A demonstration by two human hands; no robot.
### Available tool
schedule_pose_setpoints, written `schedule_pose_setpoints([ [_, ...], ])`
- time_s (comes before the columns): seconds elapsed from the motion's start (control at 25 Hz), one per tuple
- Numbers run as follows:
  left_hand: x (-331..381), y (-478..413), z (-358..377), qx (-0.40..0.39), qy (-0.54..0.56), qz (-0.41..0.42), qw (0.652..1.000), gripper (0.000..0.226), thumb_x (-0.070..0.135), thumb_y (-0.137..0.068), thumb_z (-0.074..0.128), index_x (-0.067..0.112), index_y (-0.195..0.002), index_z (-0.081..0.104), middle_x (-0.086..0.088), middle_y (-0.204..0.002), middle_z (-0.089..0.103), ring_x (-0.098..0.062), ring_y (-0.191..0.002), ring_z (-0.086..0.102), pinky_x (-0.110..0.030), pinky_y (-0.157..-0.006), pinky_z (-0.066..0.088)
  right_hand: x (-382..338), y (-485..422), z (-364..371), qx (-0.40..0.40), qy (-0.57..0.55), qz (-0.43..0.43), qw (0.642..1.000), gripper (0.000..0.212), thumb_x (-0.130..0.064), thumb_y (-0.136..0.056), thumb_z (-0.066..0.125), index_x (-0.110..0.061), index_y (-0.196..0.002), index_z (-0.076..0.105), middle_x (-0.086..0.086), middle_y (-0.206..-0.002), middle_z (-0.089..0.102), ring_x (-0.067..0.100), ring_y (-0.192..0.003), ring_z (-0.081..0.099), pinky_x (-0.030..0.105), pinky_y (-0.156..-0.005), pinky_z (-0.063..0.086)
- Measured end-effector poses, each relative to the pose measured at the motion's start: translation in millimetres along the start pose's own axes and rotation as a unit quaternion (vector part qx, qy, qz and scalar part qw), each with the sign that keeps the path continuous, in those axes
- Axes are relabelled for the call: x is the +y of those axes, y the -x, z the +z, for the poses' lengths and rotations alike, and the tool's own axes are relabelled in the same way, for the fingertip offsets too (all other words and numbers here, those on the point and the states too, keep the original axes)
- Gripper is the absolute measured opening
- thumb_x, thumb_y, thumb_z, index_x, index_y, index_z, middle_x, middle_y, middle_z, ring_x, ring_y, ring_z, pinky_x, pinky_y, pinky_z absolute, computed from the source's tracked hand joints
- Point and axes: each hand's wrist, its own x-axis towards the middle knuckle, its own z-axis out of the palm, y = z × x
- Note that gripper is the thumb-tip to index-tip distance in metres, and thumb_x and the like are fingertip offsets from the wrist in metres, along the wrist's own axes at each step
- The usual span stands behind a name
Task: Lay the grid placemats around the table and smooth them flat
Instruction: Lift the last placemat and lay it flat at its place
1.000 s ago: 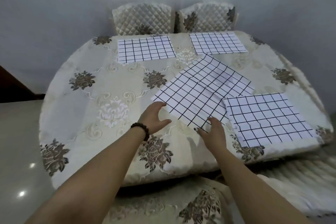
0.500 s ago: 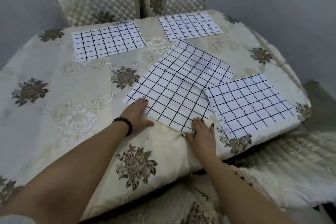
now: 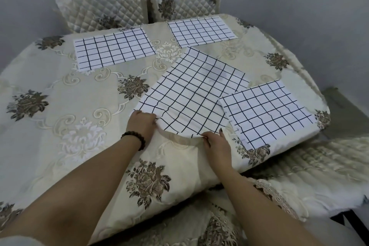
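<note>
Both grips have hold of the near edge of the middle placemat [image 3: 191, 94]. My left grip [image 3: 142, 124] pinches its left corner and my right grip [image 3: 216, 144] pinches its near corner, with the edge between them bowing up off the surface [image 3: 79, 90]. The mat lies slantwise, its right side tucked under the near-right placemat [image 3: 265, 112]. I'd draw it out evenly with both corners level, so the neighbour isn't dragged askew. No brand or writing shows anywhere.

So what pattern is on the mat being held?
The mat is white with black grid lines; head view.
</note>
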Motion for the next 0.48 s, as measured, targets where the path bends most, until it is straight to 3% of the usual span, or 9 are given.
schedule_pose_setpoints([
  [0.12, -1.6, 0.9, -3.4, 0.013, 0.008, -0.028, 0.999, 0.017, -0.001, -0.077, 0.044, 0.011, -0.068, 0.052, -0.013, -0.069, 0.063, -0.03, -0.068, 0.049, -0.039, -0.086, 0.044, -6.8, 5.5, -0.9, 0.014, -0.029, -0.04, 0.999, 0.018, -0.009, -0.089, 0.053, -0.011, -0.098, 0.068, 0.007, -0.093, 0.071, 0.026, -0.097, 0.062, 0.037, -0.117, 0.025],
  [0.24, -7.8, 7.5, -10.4, 0.049, 0.082, -0.077, 0.992, 0.014, -0.003, -0.076, 0.048, 0.002, -0.078, 0.062, -0.018, -0.079, 0.066, -0.032, -0.075, 0.055, -0.032, -0.065, 0.038, -7.3, 7.9, -5.3, 0.0, -0.033, -0.038, 0.999, 0.022, -0.005, -0.087, 0.053, -0.012, -0.103, 0.066, 0.006, -0.1, 0.068, 0.026, -0.108, 0.056, 0.035, -0.113, 0.031],
  [0.36, -19.2, 21.7, -22.9, 0.09, 0.141, -0.078, 0.983, 0.012, 0.004, -0.082, 0.052, 0.003, -0.088, 0.063, -0.018, -0.087, 0.068, -0.035, -0.083, 0.059, -0.032, -0.064, 0.038, -7.0, 9.1, -7.8, -0.017, -0.019, -0.039, 0.999, 0.03, 0.0, -0.086, 0.049, -0.014, -0.108, 0.064, 0.003, -0.106, 0.066, 0.024, -0.112, 0.053, 0.02, -0.109, 0.024],
  [0.44, -27.5, 35.2, -38.1, 0.111, 0.158, -0.083, 0.978, 0.01, 0.009, -0.086, 0.054, 0.005, -0.091, 0.062, -0.017, -0.088, 0.069, -0.035, -0.084, 0.061, -0.034, -0.066, 0.041, -13.7, 11.0, -6.6, -0.033, -0.007, -0.038, 0.999, 0.035, 0.003, -0.085, 0.049, -0.015, -0.112, 0.062, 0.004, -0.111, 0.064, 0.027, -0.125, 0.045, 0.021, -0.112, 0.02],
  [0.48, -31.7, 43.1, -47.2, 0.123, 0.17, -0.088, 0.974, 0.009, 0.011, -0.087, 0.055, 0.006, -0.092, 0.061, -0.017, -0.087, 0.069, -0.035, -0.084, 0.061, -0.035, -0.067, 0.043, -18.7, 12.0, -6.1, -0.045, 0.002, -0.038, 0.998, 0.037, 0.003, -0.085, 0.05, -0.015, -0.116, 0.061, 0.004, -0.115, 0.063, 0.027, -0.13, 0.04, 0.026, -0.11, 0.027],
])
